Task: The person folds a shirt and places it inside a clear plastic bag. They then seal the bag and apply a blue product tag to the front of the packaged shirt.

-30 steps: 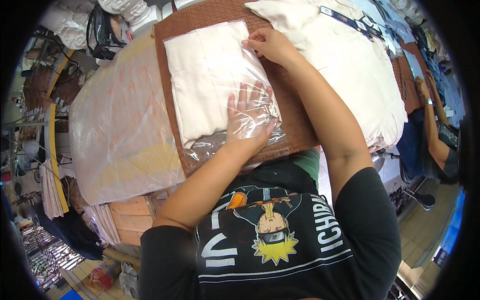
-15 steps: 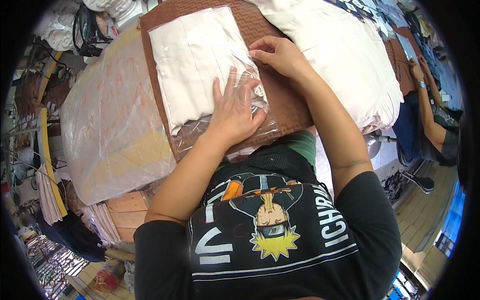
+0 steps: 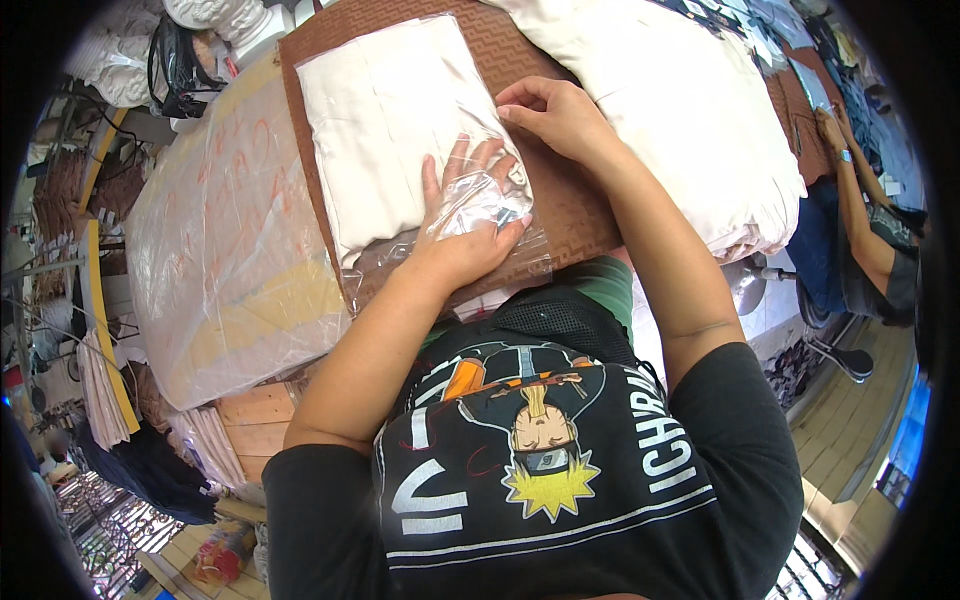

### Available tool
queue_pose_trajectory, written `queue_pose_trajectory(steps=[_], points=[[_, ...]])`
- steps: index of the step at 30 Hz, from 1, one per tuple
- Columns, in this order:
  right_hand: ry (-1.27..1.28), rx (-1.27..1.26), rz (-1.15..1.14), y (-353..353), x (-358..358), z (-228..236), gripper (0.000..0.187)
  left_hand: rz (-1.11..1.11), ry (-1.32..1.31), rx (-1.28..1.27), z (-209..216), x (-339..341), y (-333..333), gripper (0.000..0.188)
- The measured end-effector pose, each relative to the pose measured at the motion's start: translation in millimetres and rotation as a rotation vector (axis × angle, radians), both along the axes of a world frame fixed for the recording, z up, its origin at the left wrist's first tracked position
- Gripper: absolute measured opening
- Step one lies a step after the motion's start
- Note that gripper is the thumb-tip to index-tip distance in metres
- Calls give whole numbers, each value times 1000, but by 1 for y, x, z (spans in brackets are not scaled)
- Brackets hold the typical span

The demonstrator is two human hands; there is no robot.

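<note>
A folded off-white garment lies in a clear plastic bag on a brown patterned board. My left hand has its fingers spread over the garment's lower right part, near a bunched fold. Shiny film covers the back of this hand, so it appears to be inside the bag's mouth. At the bag's right edge, my right hand pinches thumb against index finger on the film. The bag's loose lower end reaches toward me, wrinkled.
The brown board supports the bag. To its right lies a heap of off-white fabric; to its left, a large plastic-wrapped bundle. A black strapped item sits at the back left. Another person's arm works at the far right.
The clear film now covers more of my left hand, down across its back. My left hand has shifted slightly and stays spread. My right hand keeps almost the same place.
</note>
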State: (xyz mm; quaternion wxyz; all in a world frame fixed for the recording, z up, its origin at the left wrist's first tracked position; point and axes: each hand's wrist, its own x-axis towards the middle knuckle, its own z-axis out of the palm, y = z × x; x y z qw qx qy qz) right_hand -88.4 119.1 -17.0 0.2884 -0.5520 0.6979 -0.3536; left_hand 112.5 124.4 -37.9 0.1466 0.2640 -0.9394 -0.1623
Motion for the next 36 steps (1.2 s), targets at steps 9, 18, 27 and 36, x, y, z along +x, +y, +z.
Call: queue_pose_trajectory(steps=[9,18,27,36], points=[[119,-8,-1,-7,6,-5,29,-104,-225,-32,10,5,-6,79],[177,-110,1,-9,7,-13,27,-159,-229,-1,15,11,22,61],[207,-119,-17,-8,10,-12,25,-92,-206,77,12,11,36,54],[138,-198,-111,6,0,-5,25,56,250,156,66,43,21,29]])
